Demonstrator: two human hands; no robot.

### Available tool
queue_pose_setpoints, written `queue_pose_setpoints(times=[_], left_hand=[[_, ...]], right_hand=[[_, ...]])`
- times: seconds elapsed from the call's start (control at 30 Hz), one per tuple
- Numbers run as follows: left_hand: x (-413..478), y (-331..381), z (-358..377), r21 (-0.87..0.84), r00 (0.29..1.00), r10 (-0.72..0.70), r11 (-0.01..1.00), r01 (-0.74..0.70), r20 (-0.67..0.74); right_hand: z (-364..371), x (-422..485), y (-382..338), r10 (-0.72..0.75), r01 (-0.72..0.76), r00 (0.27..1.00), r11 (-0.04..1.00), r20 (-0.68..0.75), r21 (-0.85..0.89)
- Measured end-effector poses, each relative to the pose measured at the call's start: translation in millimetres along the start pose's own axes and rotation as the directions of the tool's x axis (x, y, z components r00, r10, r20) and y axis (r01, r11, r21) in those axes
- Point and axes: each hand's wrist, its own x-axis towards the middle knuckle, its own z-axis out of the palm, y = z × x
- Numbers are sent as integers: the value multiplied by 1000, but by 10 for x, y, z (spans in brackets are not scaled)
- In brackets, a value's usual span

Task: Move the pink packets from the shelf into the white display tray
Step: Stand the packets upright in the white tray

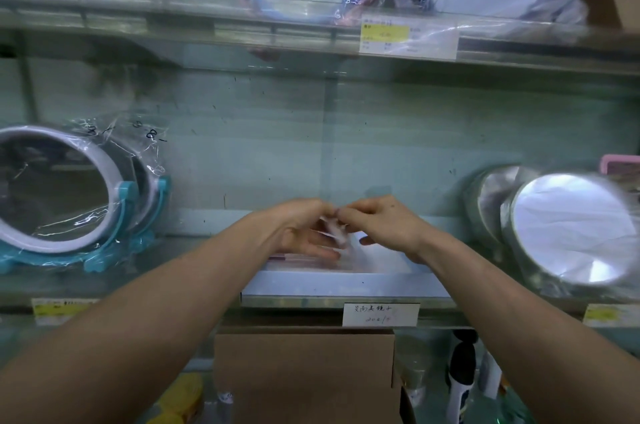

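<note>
Both my hands meet above the white display tray (346, 283) on the middle shelf. My left hand (304, 233) and my right hand (384, 223) pinch a pale pink packet (334, 229) between their fingertips, just over the tray. The packet is blurred and partly hidden by my fingers. More pink packets (298, 259) lie flat inside the tray, under my left hand.
Wrapped round mirrors on a teal stand (79, 195) sit at the left; silver round mirrors (568, 226) at the right. A handwritten label (381, 314) hangs on the shelf edge. A cardboard box (304, 375) stands below. The upper shelf (242, 32) holds bagged goods.
</note>
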Motion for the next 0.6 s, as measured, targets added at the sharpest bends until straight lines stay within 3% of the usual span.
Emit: queue_pose_setpoints(times=[0.2,0.37,0.6], left_hand=[[-6,-41,-174,-60,998,-27,998,24,-62],[-1,11,-148,61,1000,1,998,0,-14],[-42,122,-228,489,908,292,865,-116,-302]], right_hand=[[-107,106,71,69,-62,951,998,-301,33],[-85,58,43,150,-139,980,986,-127,93],[-20,191,88,300,-182,928,884,-223,430]])
